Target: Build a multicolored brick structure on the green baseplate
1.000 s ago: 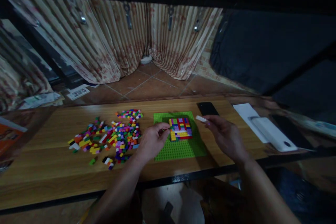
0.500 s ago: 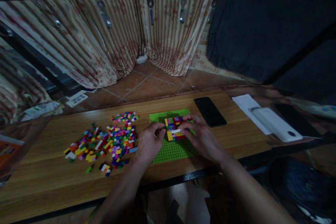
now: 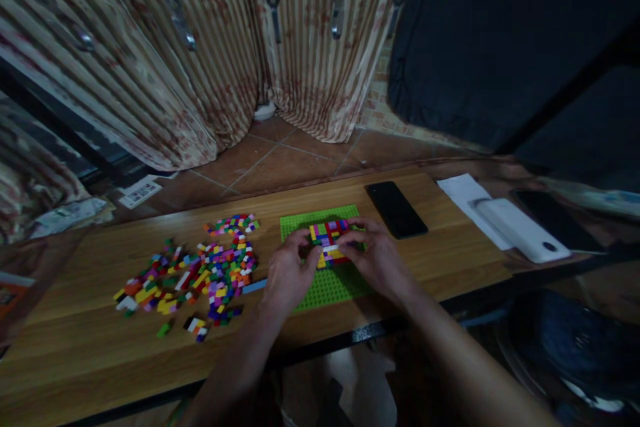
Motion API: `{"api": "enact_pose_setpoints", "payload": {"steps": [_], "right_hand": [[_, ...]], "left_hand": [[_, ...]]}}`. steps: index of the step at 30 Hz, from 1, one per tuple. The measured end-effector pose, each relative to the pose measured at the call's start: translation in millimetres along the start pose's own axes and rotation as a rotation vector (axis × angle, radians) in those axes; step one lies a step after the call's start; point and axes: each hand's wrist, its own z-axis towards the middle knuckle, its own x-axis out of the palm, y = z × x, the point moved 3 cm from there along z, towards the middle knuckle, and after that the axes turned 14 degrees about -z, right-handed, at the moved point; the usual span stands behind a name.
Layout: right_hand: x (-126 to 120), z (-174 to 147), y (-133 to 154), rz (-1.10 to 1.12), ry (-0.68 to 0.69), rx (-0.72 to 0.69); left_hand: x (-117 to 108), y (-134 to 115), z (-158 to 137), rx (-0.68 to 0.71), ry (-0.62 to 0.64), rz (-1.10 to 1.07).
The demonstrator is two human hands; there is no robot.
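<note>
White brick (image 3: 330,249) sits over the top face of a multicoloured brick build (image 3: 324,232), its right end pinched between the thumb and fingers of the right hand (image 3: 380,259); whether it is pressed onto the studs, I cannot tell. At the build's left side is the left hand (image 3: 289,273), thumb and fingers curled close to the edge, though whether they grip anything cannot be told. Under the build lies a green studded baseplate (image 3: 333,288), flat on a wooden table (image 3: 95,347). Just beside the left hand rests a long blue brick (image 3: 254,287), and left of it spreads a pile of loose bricks (image 3: 230,260) in many colours. Near the baseplate's far right corner lies a black phone (image 3: 397,209). Beyond the table's right end are a white sheet (image 3: 463,195) and a rounded white object (image 3: 525,230). Striped curtains (image 3: 200,80) hang over a tiled floor (image 3: 287,167) behind the table.
</note>
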Motion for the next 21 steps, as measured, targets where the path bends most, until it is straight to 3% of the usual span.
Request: {"api": "enact_pose_setpoints", "payload": {"steps": [8, 15, 21], "right_hand": [[-0.6, 4.6, -6.4, 0.073, -0.025, 0.095], [0.3, 8.5, -23.5, 0.164, -0.031, 0.258], [11.2, 6.3, -20.8, 0.122, -0.063, 0.251]], "left_hand": [[2.6, -2.3, 1.2, -0.040, 0.001, 0.000], [2.9, -3.0, 1.6, -0.067, 0.008, -0.032], [4.6, -0.8, 2.6, -0.065, -0.012, -0.037]]}}
